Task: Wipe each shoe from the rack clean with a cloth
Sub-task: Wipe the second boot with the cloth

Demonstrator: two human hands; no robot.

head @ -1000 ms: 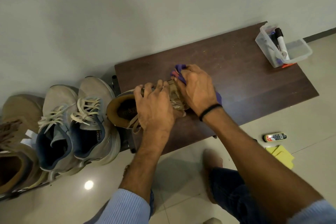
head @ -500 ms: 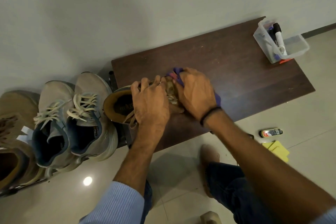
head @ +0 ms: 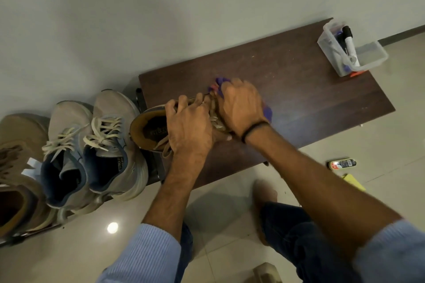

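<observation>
A tan lace-up shoe (head: 149, 130) lies on the left end of a dark wooden bench (head: 299, 94), its opening toward the left. My left hand (head: 189, 126) grips the shoe over its laces and tongue. My right hand (head: 241, 104) holds a purple cloth (head: 268, 111) pressed on the shoe's toe, which is hidden under the hand. A bit of the cloth shows beyond my fingertips.
A pair of grey sneakers (head: 96, 147) and a tan shoe (head: 16, 174) sit on the rack at left. A clear plastic box (head: 368, 60) with markers stands on the bench's right end. A polish tube (head: 342, 164) and yellow sponge (head: 355, 181) lie on the floor.
My right hand with the cloth has slid slightly toward me along the toe. My left hand keeps its grip on the shoe.
</observation>
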